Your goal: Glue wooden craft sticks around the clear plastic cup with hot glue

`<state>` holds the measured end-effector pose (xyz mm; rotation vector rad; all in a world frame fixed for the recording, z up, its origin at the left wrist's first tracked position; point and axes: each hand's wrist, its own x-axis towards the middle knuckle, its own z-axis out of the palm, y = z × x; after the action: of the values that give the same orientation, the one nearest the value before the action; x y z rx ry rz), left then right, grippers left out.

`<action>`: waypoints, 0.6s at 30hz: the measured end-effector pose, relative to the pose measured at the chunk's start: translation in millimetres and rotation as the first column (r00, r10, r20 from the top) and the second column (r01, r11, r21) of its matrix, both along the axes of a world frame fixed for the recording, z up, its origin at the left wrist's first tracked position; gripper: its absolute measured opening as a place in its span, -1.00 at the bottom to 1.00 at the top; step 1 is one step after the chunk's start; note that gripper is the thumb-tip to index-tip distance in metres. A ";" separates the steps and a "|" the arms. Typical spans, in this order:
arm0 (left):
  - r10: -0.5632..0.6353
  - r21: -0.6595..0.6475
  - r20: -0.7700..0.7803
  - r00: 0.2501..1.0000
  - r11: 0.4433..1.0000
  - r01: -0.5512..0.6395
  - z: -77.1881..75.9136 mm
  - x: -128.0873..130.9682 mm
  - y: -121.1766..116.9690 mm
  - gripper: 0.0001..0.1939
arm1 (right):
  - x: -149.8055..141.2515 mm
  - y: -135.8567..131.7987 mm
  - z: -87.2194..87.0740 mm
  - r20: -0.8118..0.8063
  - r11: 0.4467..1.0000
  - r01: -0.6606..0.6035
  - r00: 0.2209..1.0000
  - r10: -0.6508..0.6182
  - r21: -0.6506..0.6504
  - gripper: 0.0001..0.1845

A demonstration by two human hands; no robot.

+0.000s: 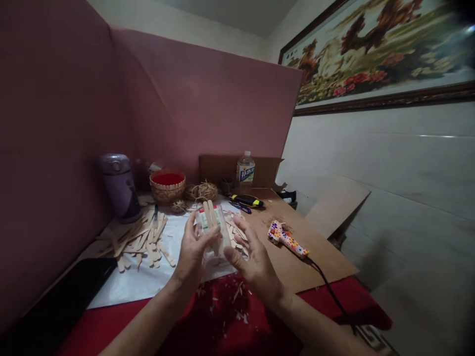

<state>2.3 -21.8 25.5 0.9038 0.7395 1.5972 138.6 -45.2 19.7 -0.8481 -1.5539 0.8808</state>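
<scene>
My left hand (193,247) is closed around a clear plastic container (223,235) with a red, white and green label. Two wooden craft sticks (210,213) lie side by side along the container's front, with my left thumb pressed over them. My right hand (256,262) is just right of the container, fingers apart and holding nothing. Its thumb tip is close to the container's lower edge; whether they touch I cannot tell. Behind it, small cut pieces of wood (233,231) are spread on the white sheet (129,287).
Loose craft sticks (146,242) are piled at left near a purple flask (120,190). Behind stand a stick-sided bowl (167,190), twine (204,191) and a plastic bottle (245,170). A utility knife (247,200) and a corded, flower-patterned glue gun (287,240) lie right.
</scene>
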 end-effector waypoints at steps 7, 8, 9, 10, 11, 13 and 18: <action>0.043 0.049 0.016 0.999 0.998 -0.044 -1.5 -1.3 1.9 -0.28 | -28.9 -4.1 -7.5 0.124 0.977 0.172 0.975 -0.187 0.123 -0.37; 0.044 0.065 0.012 0.999 0.997 -0.045 -2.0 -1.0 1.2 -0.31 | -32.0 -3.3 -8.5 0.107 0.973 0.191 0.973 -0.205 0.133 -0.42; 0.042 0.077 0.009 0.999 0.996 -0.042 -2.3 -0.7 0.3 -0.34 | -34.6 -2.6 -9.8 0.087 0.967 0.210 0.971 -0.224 0.145 -0.46; 0.037 0.084 0.008 0.999 0.996 -0.037 -2.6 -0.2 -0.6 -0.36 | -36.7 -2.1 -11.4 0.068 0.960 0.230 0.968 -0.243 0.159 -0.49; 0.028 0.090 0.006 1.000 0.996 -0.028 -2.7 0.3 -1.4 -0.37 | -38.3 -1.6 -13.3 0.050 0.953 0.249 0.964 -0.261 0.173 -0.50; 0.020 0.096 -0.004 1.000 0.995 -0.020 -2.6 1.5 -2.6 -0.36 | -40.4 -1.0 -17.6 0.012 0.933 0.292 0.953 -0.301 0.209 -0.53; 0.066 0.083 -0.004 0.998 0.994 -0.065 -2.4 4.4 -2.8 -0.32 | -44.0 1.1 -26.0 -0.048 0.881 0.385 0.921 -0.387 0.274 -0.61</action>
<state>6.7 -24.7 23.1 0.9534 0.7179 1.6939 94.6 -44.1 -6.3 -0.9118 -1.4052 0.3577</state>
